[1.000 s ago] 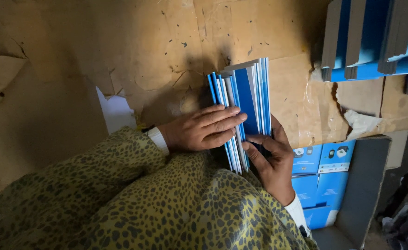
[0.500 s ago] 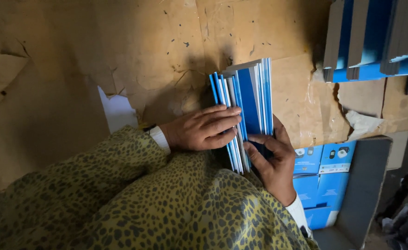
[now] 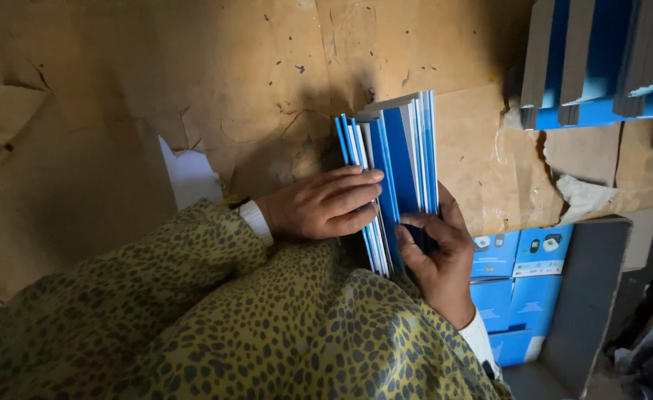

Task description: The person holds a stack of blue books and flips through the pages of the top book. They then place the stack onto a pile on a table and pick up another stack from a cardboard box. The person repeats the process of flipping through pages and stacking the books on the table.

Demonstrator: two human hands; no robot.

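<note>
Bare cardboard [image 3: 193, 81] leftward; stacked blue boxes [image 3: 600, 67] right.

Packing workshop, looks like. Worn, torn cardboard sheet [image 3: 267, 74] as work surface. Identical blue flat-packed cartons [image 3: 600, 67] stacked upper right. Grey bin [image 3: 593, 296] lower right, filled with blue product boxes [image 3: 519, 281].

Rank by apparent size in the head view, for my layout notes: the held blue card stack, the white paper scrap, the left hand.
1. Blue card stack
2. Left hand and white paper scrap look alike; unranked.
</note>
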